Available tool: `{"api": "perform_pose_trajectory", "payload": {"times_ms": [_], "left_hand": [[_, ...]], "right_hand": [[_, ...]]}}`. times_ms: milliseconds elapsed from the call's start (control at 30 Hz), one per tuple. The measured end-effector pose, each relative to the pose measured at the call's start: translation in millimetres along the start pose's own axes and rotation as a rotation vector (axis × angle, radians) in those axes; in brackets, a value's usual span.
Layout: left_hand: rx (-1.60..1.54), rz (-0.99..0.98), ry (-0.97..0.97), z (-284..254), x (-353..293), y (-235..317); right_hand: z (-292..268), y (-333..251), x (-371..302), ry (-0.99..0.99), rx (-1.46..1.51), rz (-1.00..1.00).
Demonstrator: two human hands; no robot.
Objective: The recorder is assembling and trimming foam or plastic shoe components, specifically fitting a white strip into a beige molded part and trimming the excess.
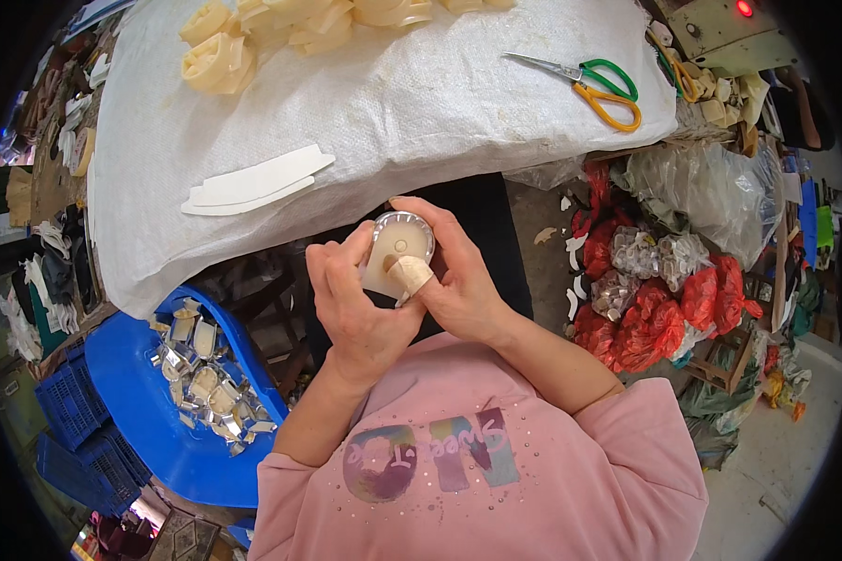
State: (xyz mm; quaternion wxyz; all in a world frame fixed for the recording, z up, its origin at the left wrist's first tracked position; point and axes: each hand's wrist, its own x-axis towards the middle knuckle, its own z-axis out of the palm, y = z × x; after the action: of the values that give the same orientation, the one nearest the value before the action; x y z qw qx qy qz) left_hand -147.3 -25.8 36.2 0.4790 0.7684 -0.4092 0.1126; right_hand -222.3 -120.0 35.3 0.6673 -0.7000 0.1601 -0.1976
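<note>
Between my two hands is a cream piece (402, 232) with a rounded end and a shiny silver rim, much like a shoe heel. My left hand (351, 304) grips its left side with curled fingers. My right hand (465, 292) wraps around the right edge, and its thumb, bound in beige tape (411, 273), presses on the flat face. Just beyond, several white curved strips (257, 182) lie overlapping at the front of the cloth-covered table (384, 103). A blue tub (145, 393) at my left holds many silver-and-cream pieces (210, 383) like this one.
Scissors (594, 86) with green and orange handles lie at the table's right. Cream rolled pieces (220, 64) line its far side. Red plastic bags (650, 323) and clear bags (711, 192) crowd the floor at right. Blue crates (75, 402) stand beyond the tub.
</note>
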Motion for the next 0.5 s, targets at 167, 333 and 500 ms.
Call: {"api": "perform_pose_trajectory", "payload": {"times_ms": [167, 333, 500], "left_hand": [[0.017, 0.115, 0.027, -0.7, 3.3, -3.4], [-0.018, 0.077, 0.014, -1.1, 1.1, -6.3], [-0.075, -0.003, -0.034, -1.7, -1.6, -6.6]], "right_hand": [[-1.3, -4.1, 4.1, 0.026, 0.096, 0.065], [-3.0, 7.3, 6.6, 0.072, 0.197, 0.024], [-12.3, -0.7, 6.7, -0.013, 0.287, 0.281]]}}
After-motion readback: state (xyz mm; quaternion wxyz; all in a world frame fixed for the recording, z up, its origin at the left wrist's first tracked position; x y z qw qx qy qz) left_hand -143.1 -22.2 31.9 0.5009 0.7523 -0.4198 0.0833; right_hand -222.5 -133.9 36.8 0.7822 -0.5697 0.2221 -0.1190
